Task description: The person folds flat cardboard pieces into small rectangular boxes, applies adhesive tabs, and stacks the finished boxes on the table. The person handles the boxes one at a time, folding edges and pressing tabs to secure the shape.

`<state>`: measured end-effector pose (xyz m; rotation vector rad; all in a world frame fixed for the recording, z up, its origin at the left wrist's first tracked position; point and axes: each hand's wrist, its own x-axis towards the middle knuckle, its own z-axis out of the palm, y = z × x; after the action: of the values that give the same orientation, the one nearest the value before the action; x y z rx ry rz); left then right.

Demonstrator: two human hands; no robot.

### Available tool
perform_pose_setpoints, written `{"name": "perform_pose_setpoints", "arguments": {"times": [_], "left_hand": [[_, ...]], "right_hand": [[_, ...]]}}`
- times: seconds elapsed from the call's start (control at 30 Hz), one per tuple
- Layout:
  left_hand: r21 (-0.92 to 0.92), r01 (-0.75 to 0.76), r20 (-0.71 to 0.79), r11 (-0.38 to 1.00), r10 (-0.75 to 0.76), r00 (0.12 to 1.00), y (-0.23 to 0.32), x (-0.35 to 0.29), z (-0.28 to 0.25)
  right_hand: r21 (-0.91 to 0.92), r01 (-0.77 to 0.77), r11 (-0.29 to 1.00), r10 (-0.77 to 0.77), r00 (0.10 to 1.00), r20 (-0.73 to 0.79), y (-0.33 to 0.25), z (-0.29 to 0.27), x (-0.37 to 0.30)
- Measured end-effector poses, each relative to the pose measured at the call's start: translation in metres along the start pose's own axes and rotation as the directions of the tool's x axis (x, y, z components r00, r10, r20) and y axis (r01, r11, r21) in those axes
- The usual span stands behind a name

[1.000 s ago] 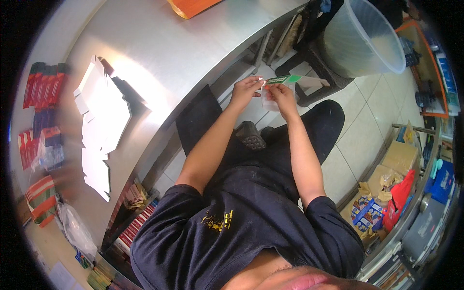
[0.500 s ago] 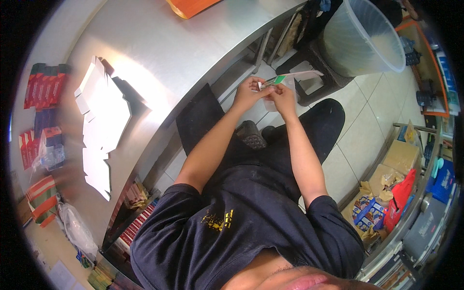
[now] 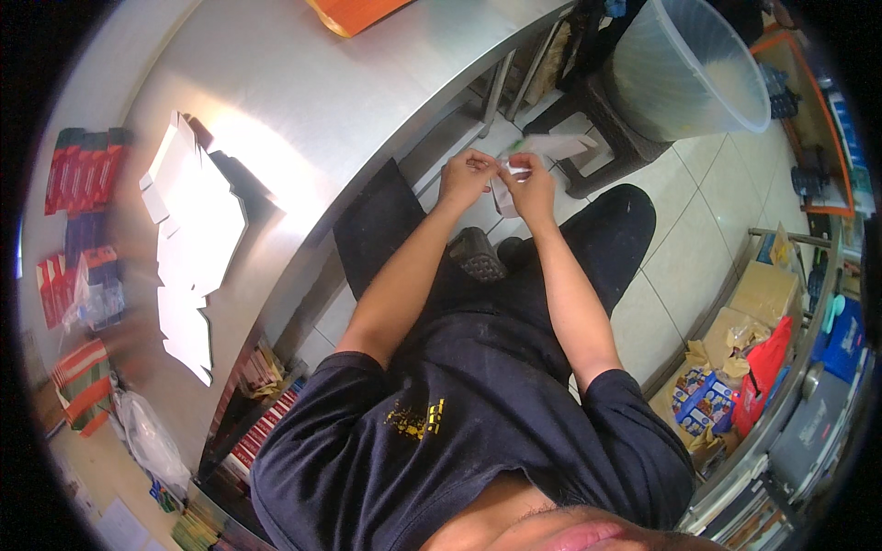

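Observation:
In front of me, over my lap, both hands are working a small folding carton (image 3: 562, 145), pale with a patch of green. Its far flap sticks out to the right and is smeared by motion. My left hand (image 3: 466, 180) has its fingers curled in and pinches the carton's left edge. Thumb and fingers of my right hand (image 3: 531, 188) close on it from the other side, fingertips almost touching the left hand's. A whitish part (image 3: 503, 198) shows below the right hand; whether it belongs to the carton I cannot tell.
A metal table (image 3: 303, 83) lies to my left, with flat white carton blanks (image 3: 197, 230) and an orange item (image 3: 354, 14) on it. Red boxes (image 3: 87, 170) stand along its far left. To the right, a translucent bucket (image 3: 680, 83) sits on a dark stool (image 3: 602, 129), above a tiled floor (image 3: 698, 211).
The carton has turned and its green part is now blurred. My left hand has opened a small distance downward, and my right hand has shifted slightly left along the carton.

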<state>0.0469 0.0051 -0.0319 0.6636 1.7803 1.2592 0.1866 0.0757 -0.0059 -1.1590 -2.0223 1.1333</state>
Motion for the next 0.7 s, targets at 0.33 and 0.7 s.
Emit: {"name": "perform_pose_setpoints", "arguments": {"times": [0.33,0.7], "left_hand": [[0.553,-0.042,-0.06,0.832,0.09,0.994,-0.003,0.003,-0.019],[0.226,-0.45,-0.2,0.864,0.493,0.847,0.03,-0.004,-0.004]], "right_hand": [[0.286,0.075,0.955,-0.009,0.974,-0.227,0.019,-0.031,0.029],[0.039,0.304,0.952,-0.305,0.952,0.021,-0.019,-0.004,0.0]]}}
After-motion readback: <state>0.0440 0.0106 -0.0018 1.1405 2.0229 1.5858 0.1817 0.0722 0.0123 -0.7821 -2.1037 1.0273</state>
